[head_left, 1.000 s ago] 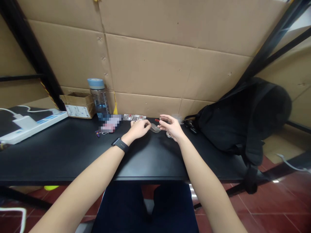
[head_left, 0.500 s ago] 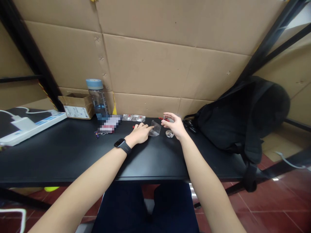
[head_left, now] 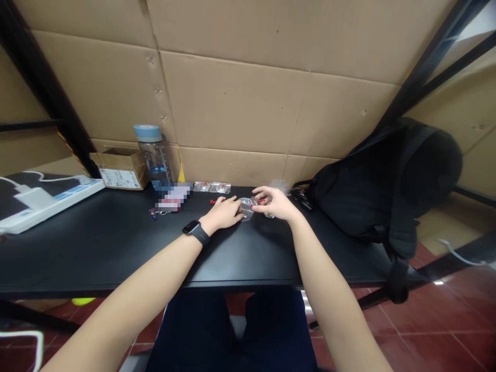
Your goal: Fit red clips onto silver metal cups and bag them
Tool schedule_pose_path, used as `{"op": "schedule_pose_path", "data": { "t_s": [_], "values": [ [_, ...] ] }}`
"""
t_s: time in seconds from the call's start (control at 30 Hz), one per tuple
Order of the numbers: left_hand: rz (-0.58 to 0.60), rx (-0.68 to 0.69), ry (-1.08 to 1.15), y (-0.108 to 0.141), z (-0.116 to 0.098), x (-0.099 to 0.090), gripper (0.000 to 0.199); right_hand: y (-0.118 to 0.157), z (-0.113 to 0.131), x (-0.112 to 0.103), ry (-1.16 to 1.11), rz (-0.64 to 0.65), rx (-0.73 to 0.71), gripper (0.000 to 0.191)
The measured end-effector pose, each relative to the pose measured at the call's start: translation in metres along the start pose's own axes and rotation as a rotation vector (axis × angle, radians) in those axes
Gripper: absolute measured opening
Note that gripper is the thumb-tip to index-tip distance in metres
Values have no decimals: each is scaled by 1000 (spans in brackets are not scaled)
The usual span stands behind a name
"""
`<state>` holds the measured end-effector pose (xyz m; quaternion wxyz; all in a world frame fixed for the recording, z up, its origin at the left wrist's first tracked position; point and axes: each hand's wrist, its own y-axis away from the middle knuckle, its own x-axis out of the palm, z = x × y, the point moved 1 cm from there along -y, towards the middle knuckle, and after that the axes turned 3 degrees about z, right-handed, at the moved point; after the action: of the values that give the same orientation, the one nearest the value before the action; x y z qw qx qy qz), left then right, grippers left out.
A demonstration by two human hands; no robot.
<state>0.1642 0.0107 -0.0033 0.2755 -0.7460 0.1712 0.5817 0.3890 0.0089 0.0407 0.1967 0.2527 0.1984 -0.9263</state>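
Note:
A small clear plastic bag lies on the black table between my hands. At its left edge is my left hand, fingers curled onto the plastic and holding it. My right hand is at the bag's right side, thumb and fingers pinched on a small item with a red cord. The item's shape is mostly hidden by the fingers and blurred. Beneath my right hand, a clear round piece is partly covered. Something red shows just behind my left hand.
Flat clear packets with red bits lie at the back. To the left stand a water bottle, a cardboard box and a white power strip. A black backpack and keys are on the right.
My right hand has come down and slightly left, bringing the small red-corded item to the plastic bag. My left fingers have drawn back from lying across the bag to its left edge.

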Motion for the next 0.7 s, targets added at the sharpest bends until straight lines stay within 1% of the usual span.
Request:
{"op": "schedule_pose_path", "data": {
  "t_s": [0.03,0.1,0.2,0.27,0.3,0.37,0.47,0.7],
  "values": [
    [-4,-6,7,-1,1,1,20,1,0,1,92,50,-2,54],
    [9,-14,32,-2,3,2,23,2,2,3,264,108,-4,43],
    [81,-15,65,-3,8,3,28,3,7,7,399,123,24,36],
    [108,-16,66,-2,10,2,30,3,9,8,431,116,42,32],
    [103,-20,60,-1,11,1,32,3,10,9,439,112,49,31],
    [70,-30,36,1,11,-2,34,3,9,10,449,111,61,29],
    [24,-35,-24,2,8,-3,37,3,9,11,453,143,78,29],
    [-34,-108,-87,2,5,1,43,4,16,15,447,140,76,30]
  ]
}}
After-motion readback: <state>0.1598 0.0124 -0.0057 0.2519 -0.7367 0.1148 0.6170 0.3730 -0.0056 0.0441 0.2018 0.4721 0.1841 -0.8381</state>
